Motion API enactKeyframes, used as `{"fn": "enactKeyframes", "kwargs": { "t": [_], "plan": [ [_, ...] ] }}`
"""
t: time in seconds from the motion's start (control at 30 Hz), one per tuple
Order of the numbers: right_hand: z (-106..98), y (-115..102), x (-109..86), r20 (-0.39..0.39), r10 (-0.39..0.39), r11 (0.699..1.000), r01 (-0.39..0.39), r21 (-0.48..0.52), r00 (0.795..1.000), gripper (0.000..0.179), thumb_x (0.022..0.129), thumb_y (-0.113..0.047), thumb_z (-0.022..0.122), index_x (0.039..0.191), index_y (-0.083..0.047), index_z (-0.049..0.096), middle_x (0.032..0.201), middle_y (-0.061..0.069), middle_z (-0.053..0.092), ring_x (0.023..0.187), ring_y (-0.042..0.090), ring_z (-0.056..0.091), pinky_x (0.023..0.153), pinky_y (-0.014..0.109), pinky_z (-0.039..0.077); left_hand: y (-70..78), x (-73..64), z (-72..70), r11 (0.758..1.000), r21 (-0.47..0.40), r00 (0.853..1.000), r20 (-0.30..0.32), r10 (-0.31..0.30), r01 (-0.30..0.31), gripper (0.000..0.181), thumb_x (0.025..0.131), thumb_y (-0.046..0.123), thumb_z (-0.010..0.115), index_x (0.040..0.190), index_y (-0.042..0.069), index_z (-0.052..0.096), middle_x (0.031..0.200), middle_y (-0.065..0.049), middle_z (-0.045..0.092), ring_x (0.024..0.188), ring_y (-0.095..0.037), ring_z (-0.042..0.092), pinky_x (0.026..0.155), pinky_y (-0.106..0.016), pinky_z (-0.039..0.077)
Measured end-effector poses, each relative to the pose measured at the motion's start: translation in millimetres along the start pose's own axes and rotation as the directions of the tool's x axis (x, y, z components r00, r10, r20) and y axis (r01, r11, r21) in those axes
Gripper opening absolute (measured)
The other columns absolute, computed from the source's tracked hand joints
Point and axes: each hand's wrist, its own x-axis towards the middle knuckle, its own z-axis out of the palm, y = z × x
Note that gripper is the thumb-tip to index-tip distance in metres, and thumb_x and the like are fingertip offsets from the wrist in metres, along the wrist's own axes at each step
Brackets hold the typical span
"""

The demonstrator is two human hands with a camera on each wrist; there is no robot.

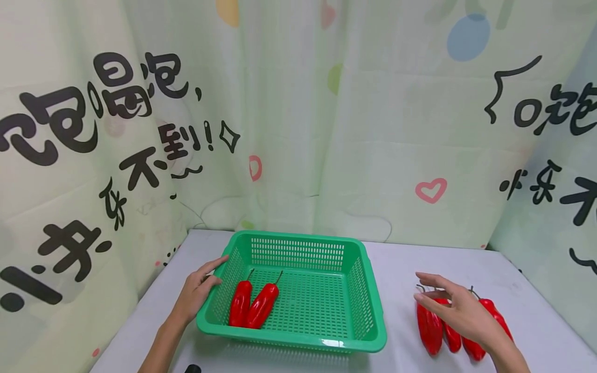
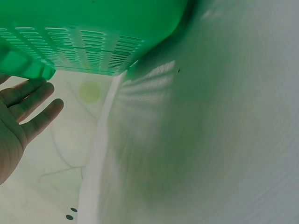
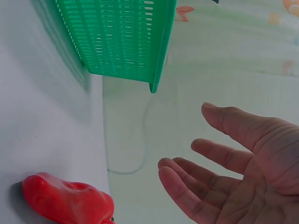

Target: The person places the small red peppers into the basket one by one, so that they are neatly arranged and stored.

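Two red chili peppers [image 1: 261,305] lie side by side at the left end inside a green plastic basket [image 1: 322,343]. My left hand [image 1: 197,291] touches the basket's left rim with fairly straight fingers; in the left wrist view its fingers [image 2: 44,119] are spread beside the basket wall. To the basket's right, my right hand [image 1: 459,308] hovers over several red peppers [image 1: 430,331] on the table, partly hiding them. Its thumb and fingers are apart with nothing between them. In the right wrist view, one pepper [image 3: 67,198] lies below the empty hand [image 3: 243,172].
The white table [image 1: 396,264] carries the basket and the loose peppers. A curtain [image 1: 373,155] with black lettering and coloured shapes hangs behind and at both sides. A small black object [image 1: 193,368] shows at the bottom edge near the left forearm.
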Motion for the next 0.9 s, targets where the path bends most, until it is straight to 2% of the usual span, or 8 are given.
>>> {"fn": "enactKeyframes", "kwargs": {
  "t": [0.27,0.63,0.9],
  "plan": [
    [-3,7,0.3,-0.011,0.022,0.999,-0.022,-0.031,1.0,0.072,0.094,-0.033,0.073,0.15,0.001,0.044,0.142,0.03,0.053,0.111,0.037,0.064,0.078,0.046,0.059,1.2,-0.7,0.0,1.0,0.001,1.0,0.001,0.004,-0.004,0.047,0.096,0.002,0.049,0.141,0.006,0.062,0.145,-0.015,0.059,0.121,-0.027,0.056,0.091,-0.03,0.049],
    [0,21,6.0,-0.009,0.056,0.995,-0.056,-0.079,0.998,0.074,0.09,-0.024,0.077,0.149,0.006,0.042,0.139,0.036,0.05,0.112,0.047,0.061,0.074,0.043,0.061,2.7,-0.7,0.3,1.0,0.005,1.0,0.003,0.008,-0.008,0.048,0.095,0.002,0.048,0.141,0.003,0.061,0.146,-0.017,0.058,0.122,-0.032,0.056,0.091,-0.032,0.049],
    [3,29,12.0,0.023,0.133,0.984,-0.129,-0.127,0.991,0.081,0.086,-0.028,0.081,0.148,0.007,0.042,0.137,0.039,0.048,0.115,0.053,0.056,0.074,0.048,0.06,3.0,-0.9,-0.1,1.0,0.011,1.0,0.002,0.001,-0.001,0.048,0.095,0.003,0.047,0.141,0.003,0.061,0.146,-0.018,0.057,0.123,-0.033,0.056,0.091,-0.034,0.049]
  ]
}}
